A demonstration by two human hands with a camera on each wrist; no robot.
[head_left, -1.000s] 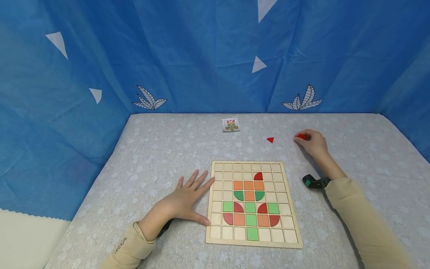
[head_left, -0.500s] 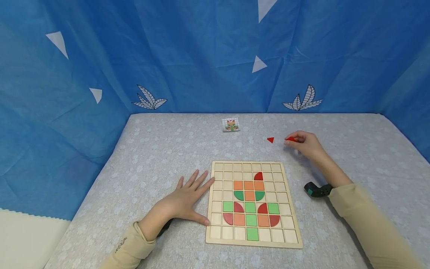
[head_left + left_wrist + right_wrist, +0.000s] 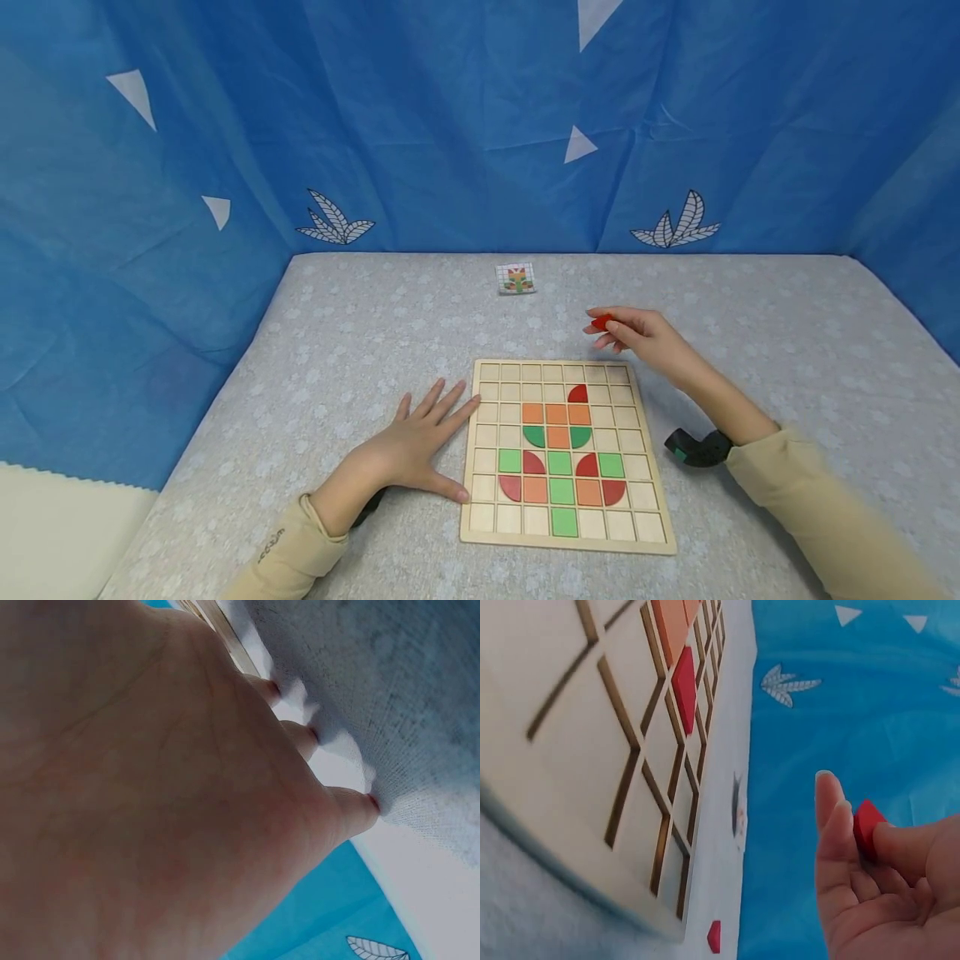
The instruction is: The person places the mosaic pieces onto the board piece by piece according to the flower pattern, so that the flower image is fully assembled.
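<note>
Between thumb and fingers of my right hand (image 3: 647,335) a small red tile (image 3: 865,825) is pinched, raised beyond the far right corner of the wooden grid board (image 3: 649,527). Its outline is partly covered by the fingers. A loose red triangle tile (image 3: 715,937) lies on the cloth in the right wrist view; the right hand overlaps its spot in the head view. My left hand (image 3: 405,450) rests spread flat, thumb and little-side fingertips straight, at the board's left edge. Set in the board are orange squares (image 3: 557,437), light green squares (image 3: 560,491), and red (image 3: 577,394) and dark green quarter-circles (image 3: 581,437).
A small printed pattern card (image 3: 516,279) lies near the back of the patterned tablecloth (image 3: 375,333). Behind the table hangs a blue curtain (image 3: 450,125). A black wrist device (image 3: 697,450) sticks out beside my right wrist.
My right hand has moved left and slightly nearer with the red tile, now over the place of the loose triangle. The left hand and the board have stayed put.
</note>
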